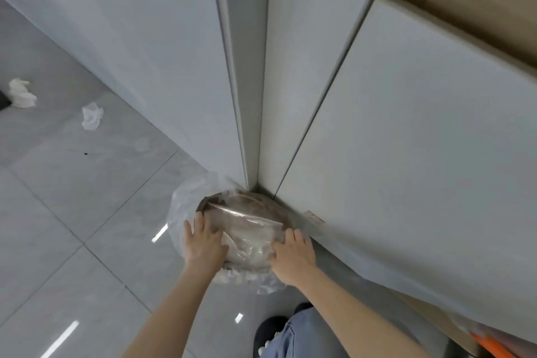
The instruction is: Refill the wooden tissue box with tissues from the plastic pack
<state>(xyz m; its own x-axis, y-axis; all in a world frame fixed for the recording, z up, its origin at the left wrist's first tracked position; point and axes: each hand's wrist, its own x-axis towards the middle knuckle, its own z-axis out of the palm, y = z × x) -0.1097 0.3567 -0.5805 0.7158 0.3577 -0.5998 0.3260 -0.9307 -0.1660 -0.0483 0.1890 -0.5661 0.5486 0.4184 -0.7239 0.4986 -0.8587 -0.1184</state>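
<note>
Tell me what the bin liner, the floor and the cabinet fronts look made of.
Bin liner: thin clear plastic film; see-through, crinkled, glinting.
Floor: glossy grey tile, likely ceramic or stone-look; grout lines and sharp light reflections.
Cabinet fronts: smooth matte white panels, probably laminate or painted board; no grain or glare.

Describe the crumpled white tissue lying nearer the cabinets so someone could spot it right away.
Start at the tall white cabinets and look down to the glossy grey tiled floor on their left. Two wads lie there; the crumpled white tissue nearer the cabinets sits alone on bare tile, while the other white wad touches a dark object at the picture's left edge.
</note>
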